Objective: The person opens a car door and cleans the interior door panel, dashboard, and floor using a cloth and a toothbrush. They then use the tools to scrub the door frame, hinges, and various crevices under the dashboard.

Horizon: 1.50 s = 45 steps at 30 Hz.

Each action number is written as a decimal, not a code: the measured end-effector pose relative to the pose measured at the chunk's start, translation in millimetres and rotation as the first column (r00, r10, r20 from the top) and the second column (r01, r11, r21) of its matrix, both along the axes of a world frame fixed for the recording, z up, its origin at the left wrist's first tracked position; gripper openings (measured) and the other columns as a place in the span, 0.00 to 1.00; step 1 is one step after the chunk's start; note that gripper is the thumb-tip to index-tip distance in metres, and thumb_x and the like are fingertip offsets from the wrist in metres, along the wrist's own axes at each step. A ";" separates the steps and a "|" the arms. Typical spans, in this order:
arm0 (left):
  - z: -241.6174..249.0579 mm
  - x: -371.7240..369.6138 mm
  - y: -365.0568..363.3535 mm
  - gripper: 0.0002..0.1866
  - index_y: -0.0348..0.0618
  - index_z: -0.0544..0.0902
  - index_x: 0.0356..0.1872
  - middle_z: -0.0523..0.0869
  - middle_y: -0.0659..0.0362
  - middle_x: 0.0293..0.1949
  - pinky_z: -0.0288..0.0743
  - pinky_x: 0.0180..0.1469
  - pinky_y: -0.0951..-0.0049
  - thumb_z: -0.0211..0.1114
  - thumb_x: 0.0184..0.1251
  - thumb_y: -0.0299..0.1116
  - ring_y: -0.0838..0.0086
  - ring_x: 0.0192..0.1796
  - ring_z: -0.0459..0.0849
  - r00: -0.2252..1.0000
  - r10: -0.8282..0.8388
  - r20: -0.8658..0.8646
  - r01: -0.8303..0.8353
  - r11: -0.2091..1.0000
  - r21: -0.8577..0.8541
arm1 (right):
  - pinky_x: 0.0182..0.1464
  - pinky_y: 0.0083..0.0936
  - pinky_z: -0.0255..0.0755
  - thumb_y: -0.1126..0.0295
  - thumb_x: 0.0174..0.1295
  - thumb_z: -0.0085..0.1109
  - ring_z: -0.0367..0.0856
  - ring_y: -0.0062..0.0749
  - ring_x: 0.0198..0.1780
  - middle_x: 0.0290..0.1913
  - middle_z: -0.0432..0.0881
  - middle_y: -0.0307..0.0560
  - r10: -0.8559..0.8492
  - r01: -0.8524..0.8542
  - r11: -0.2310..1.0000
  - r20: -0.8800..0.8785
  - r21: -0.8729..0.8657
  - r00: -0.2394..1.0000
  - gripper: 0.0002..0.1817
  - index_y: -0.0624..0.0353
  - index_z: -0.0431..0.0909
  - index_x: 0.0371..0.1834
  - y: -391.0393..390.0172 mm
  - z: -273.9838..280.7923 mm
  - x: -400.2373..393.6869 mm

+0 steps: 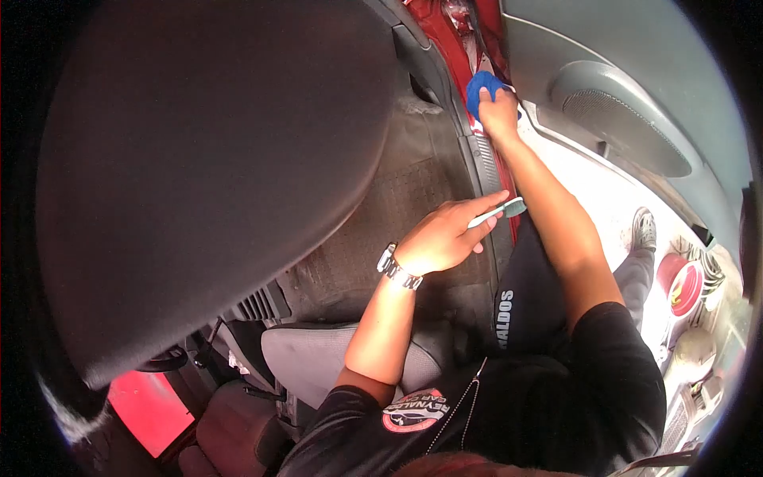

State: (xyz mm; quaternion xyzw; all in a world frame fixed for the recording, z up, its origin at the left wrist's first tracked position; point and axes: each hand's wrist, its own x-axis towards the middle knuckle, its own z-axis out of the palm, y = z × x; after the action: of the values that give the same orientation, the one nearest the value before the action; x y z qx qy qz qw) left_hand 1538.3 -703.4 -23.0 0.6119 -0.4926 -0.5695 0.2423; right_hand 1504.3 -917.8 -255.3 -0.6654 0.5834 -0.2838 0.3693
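Note:
My left hand (pixel 442 237), with a metal watch (pixel 391 261) at the wrist, holds a small brush like a toothbrush (pixel 514 207) between the fingers. The brush has a pale handle and dark green bristles pointing right, near the door sill (pixel 485 163). My right hand (pixel 501 118) reaches farther forward, fingers closed on a blue cloth (pixel 479 84). That cloth lies against the red door frame (pixel 451 49), between the sill and the open car door. The surface under the cloth is hidden.
A large dark seat back or panel (pixel 222 143) fills the left. The car floor (pixel 397 199) lies below it. On the right is the grey door panel (pixel 612 48) with a speaker grille (pixel 628 127). A red bucket (pixel 684 288) stands outside, near a shoe (pixel 644 230).

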 end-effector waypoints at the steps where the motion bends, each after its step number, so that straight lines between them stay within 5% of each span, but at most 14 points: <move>1: -1.4 0.0 0.5 0.25 0.48 0.71 0.76 0.90 0.53 0.50 0.83 0.45 0.69 0.57 0.81 0.33 0.73 0.33 0.89 1.000 0.008 -0.017 -0.008 1.000 -0.013 | 0.65 0.55 0.66 0.55 0.69 0.57 0.78 0.68 0.59 0.51 0.81 0.78 -0.078 0.104 0.967 0.120 -0.230 0.990 0.24 0.74 0.80 0.45 11.7 5.5 2.8; 7: 0.6 3.3 1.0 0.25 0.45 0.71 0.76 0.90 0.55 0.54 0.83 0.45 0.71 0.57 0.81 0.32 0.75 0.33 0.87 0.999 0.035 -0.027 -0.036 0.999 -0.031 | 0.62 0.54 0.68 0.51 0.68 0.60 0.78 0.71 0.56 0.49 0.81 0.79 -0.173 0.175 0.984 0.293 0.020 0.940 0.28 0.75 0.78 0.40 -15.4 57.3 54.2; 10: 2.7 2.1 -0.5 0.25 0.45 0.71 0.76 0.89 0.55 0.54 0.83 0.45 0.71 0.57 0.81 0.31 0.76 0.33 0.86 0.997 0.056 -0.047 -0.058 0.997 -0.046 | 0.64 0.47 0.70 0.44 0.68 0.59 0.80 0.66 0.58 0.52 0.83 0.75 -0.036 0.117 0.977 0.406 -0.177 0.913 0.33 0.71 0.81 0.49 -28.4 29.4 54.5; 13: -10.1 0.1 0.5 0.25 0.45 0.71 0.76 0.89 0.55 0.54 0.82 0.46 0.72 0.57 0.81 0.31 0.76 0.33 0.86 0.997 0.040 -0.072 -0.046 0.996 -0.079 | 0.73 0.39 0.62 0.35 0.70 0.55 0.73 0.52 0.72 0.69 0.77 0.65 0.081 -0.187 0.963 0.451 0.194 0.889 0.40 0.54 0.73 0.74 -30.0 11.2 19.8; 16: -6.9 1.7 0.2 0.25 0.45 0.71 0.76 0.89 0.55 0.54 0.82 0.46 0.71 0.56 0.81 0.30 0.76 0.34 0.86 0.998 0.006 -0.065 -0.013 0.994 -0.107 | 0.70 0.31 0.64 0.37 0.74 0.52 0.77 0.40 0.67 0.63 0.83 0.54 0.039 -0.116 0.984 0.463 0.138 0.885 0.37 0.58 0.76 0.71 -31.3 2.5 28.3; 20: -4.1 3.4 -2.2 0.25 0.45 0.71 0.75 0.89 0.56 0.55 0.81 0.47 0.71 0.56 0.81 0.31 0.75 0.34 0.86 0.998 0.005 -0.058 -0.009 0.998 -0.068 | 0.62 0.38 0.70 0.37 0.77 0.44 0.82 0.44 0.59 0.53 0.85 0.63 0.042 -0.151 0.949 0.362 0.278 0.931 0.38 0.67 0.80 0.60 -56.5 10.0 38.9; 22: -3.6 3.9 -1.3 0.24 0.45 0.71 0.75 0.89 0.56 0.55 0.81 0.47 0.70 0.56 0.81 0.31 0.75 0.34 0.86 0.998 0.020 -0.064 -0.025 0.998 -0.065 | 0.60 0.43 0.68 0.38 0.79 0.38 0.82 0.48 0.58 0.50 0.84 0.70 0.012 -0.064 0.983 0.291 0.171 0.957 0.40 0.73 0.79 0.55 -46.0 -5.0 45.6; 30: -0.2 0.4 -2.3 0.24 0.45 0.71 0.75 0.89 0.56 0.55 0.81 0.47 0.71 0.56 0.81 0.33 0.75 0.35 0.86 0.998 -0.012 -0.067 0.008 0.998 -0.068 | 0.68 0.40 0.66 0.41 0.80 0.39 0.78 0.54 0.67 0.60 0.82 0.70 -0.222 0.087 0.938 0.391 0.334 0.893 0.39 0.75 0.76 0.63 -56.4 -13.5 49.9; 33: 8.0 3.3 -1.9 0.24 0.44 0.71 0.75 0.89 0.57 0.55 0.80 0.47 0.71 0.56 0.81 0.34 0.76 0.35 0.86 1.000 0.002 -0.016 -0.003 0.998 -0.056 | 0.68 0.45 0.66 0.43 0.79 0.39 0.77 0.61 0.67 0.61 0.80 0.75 -0.108 0.035 0.962 0.259 0.271 0.960 0.37 0.73 0.77 0.62 -56.7 38.3 59.8; 36: 3.4 5.3 -1.7 0.24 0.43 0.71 0.75 0.90 0.57 0.55 0.80 0.48 0.71 0.55 0.82 0.35 0.76 0.36 0.87 0.999 0.010 -0.031 -0.013 0.995 -0.095 | 0.72 0.51 0.63 0.43 0.78 0.35 0.70 0.67 0.71 0.65 0.75 0.77 -0.023 -0.005 0.993 0.242 0.117 0.970 0.39 0.74 0.76 0.62 -42.9 -6.3 43.4; 38: 7.4 3.3 -3.8 0.24 0.42 0.71 0.75 0.90 0.57 0.55 0.80 0.48 0.71 0.55 0.82 0.36 0.76 0.36 0.87 1.000 -0.001 -0.026 -0.001 0.996 -0.084 | 0.72 0.48 0.64 0.47 0.77 0.44 0.71 0.63 0.73 0.68 0.75 0.72 -0.013 0.016 0.970 -0.015 0.244 1.000 0.35 0.72 0.74 0.67 -25.3 -29.0 13.9; 40: 9.6 1.4 -2.1 0.24 0.42 0.71 0.75 0.90 0.57 0.55 0.80 0.49 0.71 0.55 0.82 0.36 0.76 0.36 0.87 1.000 -0.008 -0.028 0.006 0.998 -0.067 | 0.69 0.43 0.69 0.56 0.76 0.49 0.78 0.52 0.68 0.64 0.82 0.66 -0.161 0.063 0.825 0.128 0.561 0.979 0.28 0.73 0.77 0.65 -24.3 -96.1 -12.6; 42: 9.1 1.7 -1.3 0.23 0.41 0.72 0.73 0.90 0.57 0.54 0.80 0.49 0.71 0.55 0.83 0.36 0.75 0.37 0.87 0.999 0.024 -0.047 -0.027 0.998 -0.062 | 0.69 0.39 0.70 0.55 0.77 0.50 0.79 0.44 0.66 0.66 0.79 0.61 -0.438 -0.019 0.645 0.390 0.764 0.810 0.30 0.74 0.74 0.68 4.5 -35.0 -46.6; 45: 8.4 2.3 -0.5 0.22 0.41 0.73 0.72 0.90 0.57 0.54 0.80 0.49 0.70 0.54 0.83 0.36 0.75 0.37 0.87 1.000 0.020 -0.009 -0.020 0.996 -0.089 | 0.72 0.35 0.65 0.56 0.78 0.52 0.75 0.40 0.70 0.71 0.76 0.58 -0.588 0.091 0.678 0.463 0.730 0.664 0.31 0.75 0.70 0.71 -0.6 -24.5 -30.0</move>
State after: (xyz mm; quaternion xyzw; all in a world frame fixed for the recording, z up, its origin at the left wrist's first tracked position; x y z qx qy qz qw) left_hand 1540.7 -704.0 -14.7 0.6032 -0.5103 -0.5469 0.2769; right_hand 1474.4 -918.4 -279.8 -0.2141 0.5926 -0.3486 0.6939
